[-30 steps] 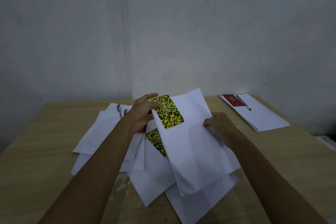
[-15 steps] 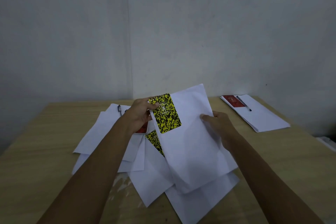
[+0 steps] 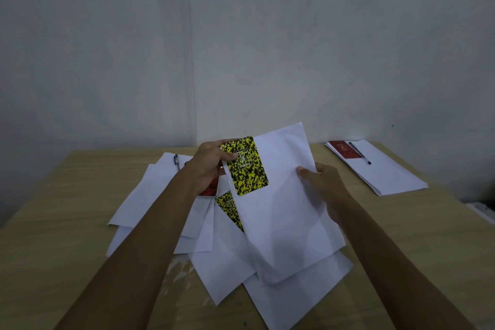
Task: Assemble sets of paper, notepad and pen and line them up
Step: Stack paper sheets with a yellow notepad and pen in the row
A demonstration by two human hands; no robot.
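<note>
I hold a stack of white paper (image 3: 284,211) tilted up above the table. A yellow-and-black speckled notepad (image 3: 245,166) lies on its top left corner. My left hand (image 3: 211,166) grips the paper's left edge, thumb pressing on the notepad. My right hand (image 3: 324,187) pinches the right edge of the stack, thumb on top. Below lie scattered white sheets (image 3: 142,195), a second yellow notepad (image 3: 227,207), part of a red notepad (image 3: 210,190) and a pen (image 3: 176,161).
A finished set sits at the far right of the wooden table (image 3: 53,222): a paper stack (image 3: 391,177) with a red notepad (image 3: 342,149) and a pen (image 3: 360,153) on it. A white wall stands behind the table.
Both hands have raised the paper stack with the yellow notepad, tilting it more upright. My right hand slid a little up along the right edge.
</note>
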